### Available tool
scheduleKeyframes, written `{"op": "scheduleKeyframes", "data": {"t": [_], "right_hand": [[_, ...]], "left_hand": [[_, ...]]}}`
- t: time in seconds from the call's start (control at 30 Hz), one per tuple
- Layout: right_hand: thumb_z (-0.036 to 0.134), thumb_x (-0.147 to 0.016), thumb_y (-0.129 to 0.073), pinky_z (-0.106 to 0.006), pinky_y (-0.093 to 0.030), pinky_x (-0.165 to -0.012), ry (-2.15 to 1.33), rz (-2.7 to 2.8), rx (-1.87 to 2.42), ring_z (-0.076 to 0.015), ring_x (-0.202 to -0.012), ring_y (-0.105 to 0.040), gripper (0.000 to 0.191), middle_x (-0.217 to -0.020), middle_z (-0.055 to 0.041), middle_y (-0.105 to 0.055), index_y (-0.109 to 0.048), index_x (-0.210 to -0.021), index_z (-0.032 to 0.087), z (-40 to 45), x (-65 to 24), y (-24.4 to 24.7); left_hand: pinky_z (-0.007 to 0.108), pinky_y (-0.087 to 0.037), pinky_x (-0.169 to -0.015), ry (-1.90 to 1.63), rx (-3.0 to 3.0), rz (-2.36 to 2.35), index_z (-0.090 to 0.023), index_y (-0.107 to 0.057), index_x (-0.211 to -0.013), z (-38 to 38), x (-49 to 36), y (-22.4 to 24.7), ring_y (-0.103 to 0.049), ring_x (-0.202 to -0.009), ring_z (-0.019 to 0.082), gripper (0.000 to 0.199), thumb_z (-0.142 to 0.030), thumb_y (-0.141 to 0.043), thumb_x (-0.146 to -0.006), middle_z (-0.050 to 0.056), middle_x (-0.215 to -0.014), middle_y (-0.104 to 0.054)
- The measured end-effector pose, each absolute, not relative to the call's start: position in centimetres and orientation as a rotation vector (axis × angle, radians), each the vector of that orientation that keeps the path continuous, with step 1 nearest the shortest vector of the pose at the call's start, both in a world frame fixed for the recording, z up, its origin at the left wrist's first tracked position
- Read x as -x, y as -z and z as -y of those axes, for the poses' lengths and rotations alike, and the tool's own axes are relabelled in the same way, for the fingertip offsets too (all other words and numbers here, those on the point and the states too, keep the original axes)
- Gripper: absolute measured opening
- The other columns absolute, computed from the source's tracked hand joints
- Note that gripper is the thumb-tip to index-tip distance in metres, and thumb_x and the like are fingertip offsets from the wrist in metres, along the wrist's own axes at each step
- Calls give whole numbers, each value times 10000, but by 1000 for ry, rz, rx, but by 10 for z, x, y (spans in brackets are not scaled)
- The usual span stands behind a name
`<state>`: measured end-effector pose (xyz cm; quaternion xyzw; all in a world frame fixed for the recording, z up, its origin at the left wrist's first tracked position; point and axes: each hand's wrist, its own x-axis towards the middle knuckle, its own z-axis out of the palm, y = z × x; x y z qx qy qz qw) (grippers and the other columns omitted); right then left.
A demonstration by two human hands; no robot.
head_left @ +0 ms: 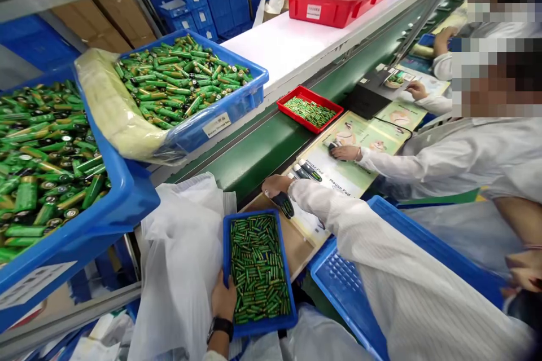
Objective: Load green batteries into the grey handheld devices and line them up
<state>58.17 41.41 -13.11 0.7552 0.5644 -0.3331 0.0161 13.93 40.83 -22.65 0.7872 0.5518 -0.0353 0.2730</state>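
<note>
My left hand (224,296), with a dark watch at the wrist, grips the left edge of a blue tray (292,322). Many small green batteries (259,265) lie in the tray, which is tilted near my lap. My right hand (277,185) reaches out in a white sleeve, its fingers curled at the end of a black oblong device (283,204) with green on it. What exactly its fingertips hold is hidden. Similar black devices (311,170) lie just beyond it on a printed mouse pad (339,185).
Large blue bins (127,186) of batteries stand at left, one lined with plastic (114,118). A small red tray (330,126) of batteries sits by the green conveyor (241,152). A co-worker's hand (345,152) is on the mat. A blue crate (339,282) stands below.
</note>
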Motion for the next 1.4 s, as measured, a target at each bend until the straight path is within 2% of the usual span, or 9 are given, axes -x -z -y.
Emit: {"op": "scheduleKeyframes", "data": {"t": [0.27,0.4,0.57,0.77,0.97,1.07,1.13,1.23,1.4], "right_hand": [[292,-648,-877,-329,-467,-818,858,-1954,-2140,-259,-921,-654,405,-985,-85,-730,-740,-1014,189,-433,-579,169],[467,-866,-694,-356,-459,-870,641,-2107,-2193,-264,-998,-625,493,-1186,-142,-654,-627,-1262,182,-411,-588,176],[503,-985,-474,-416,-395,-1015,429,-2105,-2412,-289,-1149,-526,520,-1279,-187,-562,-545,-1342,132,-393,-595,181],[369,-984,-460,-472,-346,-1049,-71,-989,-3472,-337,-1257,-407,470,-1429,-223,-426,-490,-1368,100,-354,-551,192],[282,-945,-516,-477,-272,-1113,28,-593,-3593,-336,-1378,-317,484,-1573,-198,-280,-471,-1407,146,-316,-482,195],[292,-970,-472,-390,-331,-1050,80,-513,-3676,-283,-1283,-436,384,-1427,-173,-483,-544,-1322,157,-284,-445,192],[341,-1001,-416,-329,-379,-929,405,-446,-3678,-240,-1073,-559,311,-1116,-128,-657,-649,-1104,162,-250,-413,191],[376,-1014,-383,-269,-360,-709,832,-333,-3596,-170,-731,-579,414,-754,-57,-662,-657,-777,174,-195,-357,193],[336,-981,-458,-235,-294,-598,1093,-175,-3533,-123,-639,-556,338,-723,-32,-680,-654,-763,169,-130,-285,204]], "left_hand": [[482,-373,-1168,-411,-2396,-1103,-221,-469,-1383,-391,-182,182,-471,-1325,304,467,-365,-455,-939,155,-1365,-499],[513,-407,-1125,-524,-2417,-937,-185,-513,-1343,-407,-224,187,-470,-1312,308,425,-333,-494,-946,161,-1355,-508],[510,-434,-1089,-500,-2505,-720,-145,-544,-1329,-417,-278,198,-481,-1298,312,411,-310,-511,-954,178,-1363,-514],[521,-359,-1151,-291,-2646,-434,-115,-586,-1334,-425,-352,203,-386,-1401,359,454,-348,-491,-956,213,-1510,-412],[592,-363,-1119,-57,-2692,-366,-92,-622,-1298,-431,-398,204,-308,-1442,429,458,-301,-529,-902,244,-1527,-393],[552,-364,-1130,-145,-2673,-291,-100,-652,-1247,-421,-385,198,-372,-1408,399,414,-301,-520,-911,231,-1482,-455],[519,-378,-1125,-248,-2618,-261,-115,-677,-1185,-410,-364,193,-454,-1346,362,372,-318,-500,-930,213,-1414,-529],[462,-445,-1055,-326,-2500,-275,-134,-694,-1097,-394,-324,188,-584,-1185,310,334,-342,-482,-943,183,-1231,-649],[349,-528,-772,-151,-2345,-469,-150,-676,-1095,-381,-266,192,-680,-791,235,365,-418,-506,-916,107,-890,-727]]}}
